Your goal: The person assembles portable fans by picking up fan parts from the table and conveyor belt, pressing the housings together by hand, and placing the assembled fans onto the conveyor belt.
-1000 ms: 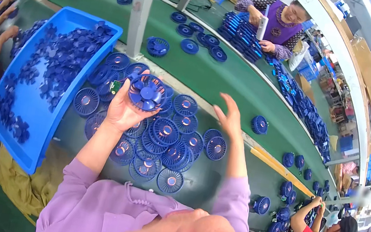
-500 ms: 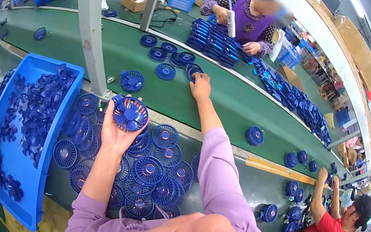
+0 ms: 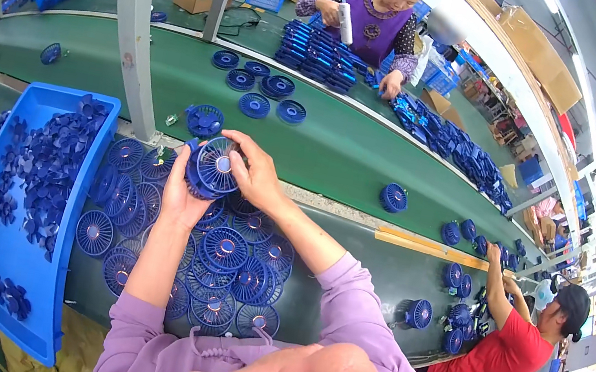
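Observation:
My left hand (image 3: 181,200) is wrapped round the base of a dark blue fan housing (image 3: 196,182). My right hand (image 3: 258,177) grips a round dark blue fan grille (image 3: 218,159) by its right edge, the thumb over its front. The grille lies over the housing's open face, slightly tilted; whether it is seated cannot be seen, and it mostly hides the blades inside. Another fan housing (image 3: 204,121) stands on the green belt just beyond my hands. Under and around my forearms several loose grilles (image 3: 226,247) lie in overlapping piles on the bench.
A blue tray (image 3: 61,288) of small fan blades stands at the left. Beyond, round covers (image 3: 254,105) lie on the green conveyor belt (image 3: 335,157), near a white post (image 3: 131,37). Across it, a person in purple (image 3: 375,20) handles blue parts; a person in red (image 3: 504,350) works at right.
My right hand has come back from the covers on the belt and now holds a grille against the housing in my left hand. The view has shifted slightly.

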